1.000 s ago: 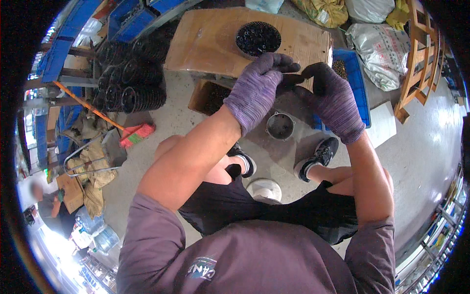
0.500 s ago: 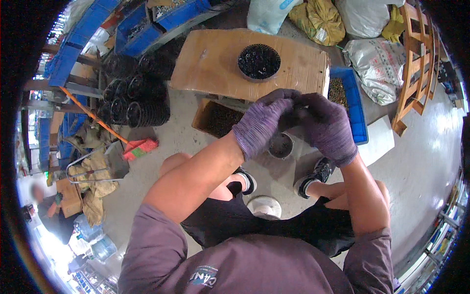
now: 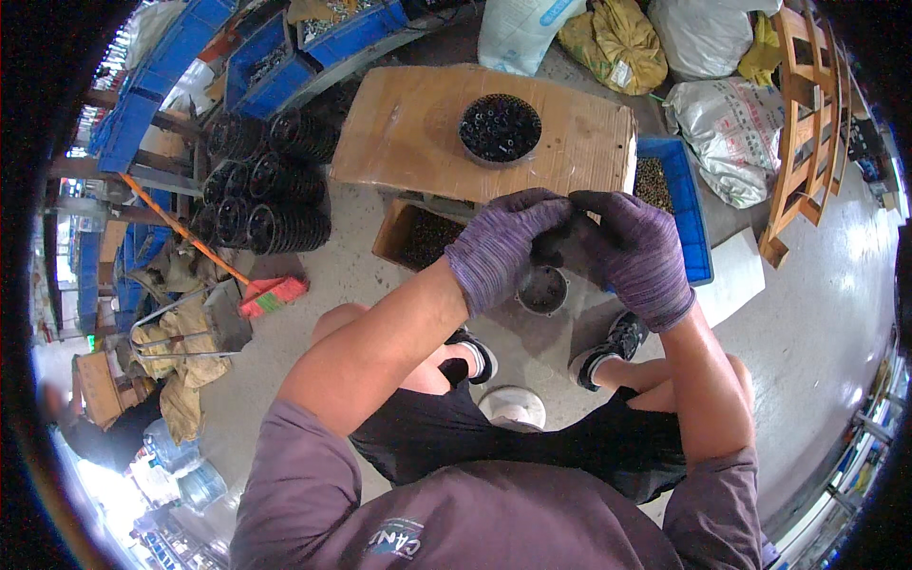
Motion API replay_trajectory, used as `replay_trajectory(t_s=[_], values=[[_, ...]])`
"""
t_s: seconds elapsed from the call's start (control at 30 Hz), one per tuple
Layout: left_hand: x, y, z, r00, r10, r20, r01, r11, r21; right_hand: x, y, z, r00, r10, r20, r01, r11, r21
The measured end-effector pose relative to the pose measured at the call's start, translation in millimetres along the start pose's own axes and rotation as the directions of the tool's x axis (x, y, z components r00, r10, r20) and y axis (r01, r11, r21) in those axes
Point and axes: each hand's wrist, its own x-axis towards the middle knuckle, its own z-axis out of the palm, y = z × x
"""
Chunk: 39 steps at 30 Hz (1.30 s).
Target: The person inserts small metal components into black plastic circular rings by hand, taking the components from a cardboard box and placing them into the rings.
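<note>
My left hand (image 3: 505, 242) and my right hand (image 3: 638, 255) wear purple knitted gloves with dark fingers. They meet at the fingertips just in front of the table. Both are closed, with fingers pressed together; whatever small thing they hold is lost against the dark gloves. Beneath them, lower down, is a small round grey container (image 3: 545, 306) with a few small bits in it. Beyond my hands a round tub of small dark ring-shaped parts (image 3: 501, 129) stands on a table topped with brown cardboard (image 3: 399, 123).
A cardboard box (image 3: 389, 237) of small parts stands under the table's left side. At right is a blue crate (image 3: 698, 214) of brass-coloured pieces. Stacked black baskets (image 3: 285, 223) and an orange-handled broom (image 3: 204, 240) are left; sacks (image 3: 727, 133) and a wooden pallet (image 3: 796, 166) are right.
My hands have lowered slightly and their fingertips have drawn closer to each other. At the far left, a person by a cardboard box has shifted.
</note>
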Motion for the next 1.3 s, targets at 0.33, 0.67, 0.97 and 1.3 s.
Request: replay_trajectory(t_s=[0.33, 0.67, 0.97, 1.3], values=[[-6.1, 6.8, 3.2, 1.000, 0.008, 0.027, -0.013, 0.983, 0.183, -4.6, -0.8, -3.5, 0.996, 0.079, 0.048, -0.085, 0.987, 0.135], [-8.7, 5.6, 2.0, 0.990, 0.138, 0.033, -0.138, 0.881, 0.453, -5.3, -2.7, -6.8, 0.983, 0.144, 0.112, -0.168, 0.953, 0.251], [-9.7, 11.4, 1.8, 0.985, 0.157, 0.072, -0.169, 0.788, 0.592, -7.4, -3.8, -0.1, 0.985, 0.159, 0.061, -0.169, 0.945, 0.279], [-11.2, 9.1, 7.7, 0.991, 0.134, -0.002, -0.110, 0.821, 0.560, -7.3, -1.5, 2.7, 0.999, 0.035, -0.025, -0.031, 0.988, 0.149]])
